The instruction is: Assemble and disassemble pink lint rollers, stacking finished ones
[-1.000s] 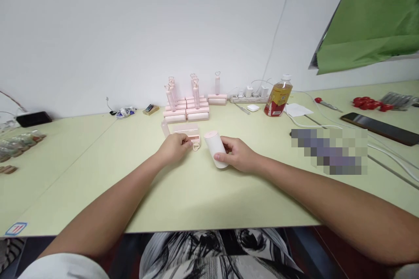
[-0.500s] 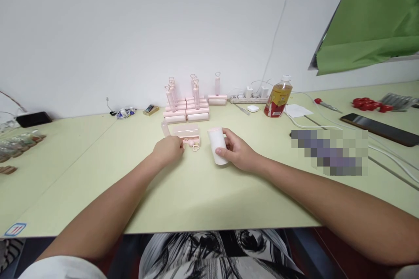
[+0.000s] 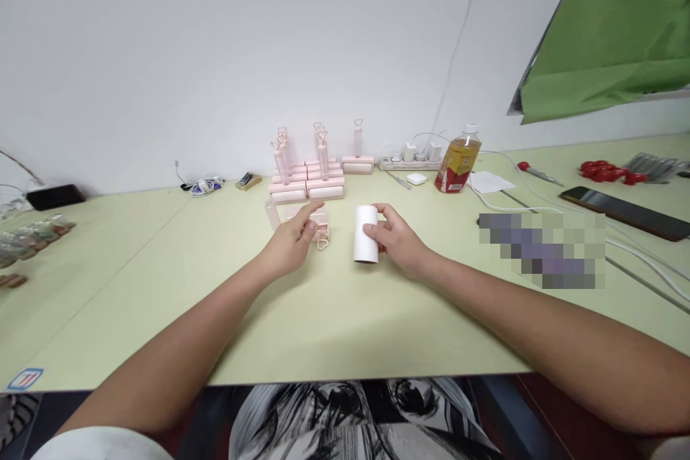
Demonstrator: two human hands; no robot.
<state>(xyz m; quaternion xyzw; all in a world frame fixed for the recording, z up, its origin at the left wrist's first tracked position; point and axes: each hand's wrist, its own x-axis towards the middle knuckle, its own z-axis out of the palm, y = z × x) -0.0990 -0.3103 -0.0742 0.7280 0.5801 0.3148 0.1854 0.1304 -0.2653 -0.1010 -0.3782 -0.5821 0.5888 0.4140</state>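
Note:
My right hand (image 3: 399, 243) grips a white paper roll (image 3: 365, 236) from its right side, thumb across the front. The roll is a hollow tube held nearly upright, its dark lower opening showing. Left of it, my left hand (image 3: 290, 243) has its index finger stretched out and thumb apart, with nothing seen in it. It reaches over pale pink roller parts on the table and partly hides them. Among these are a clear pink cover (image 3: 322, 215), a heart-shaped loop (image 3: 322, 245) and a pale tube-like handle (image 3: 272, 213).
Assembled pink lint rollers (image 3: 326, 192) with upright handles stand in rows near the wall. To their right are a power strip (image 3: 407, 164) and a drink bottle (image 3: 458, 162). A phone (image 3: 628, 213), cables and red-handled tools (image 3: 604, 172) lie on the right; wrapped items (image 3: 29, 241) lie far left.
The white roll has turned more upright and shifted slightly right in my right hand. My left hand has moved right, its index finger now extended over the pink parts.

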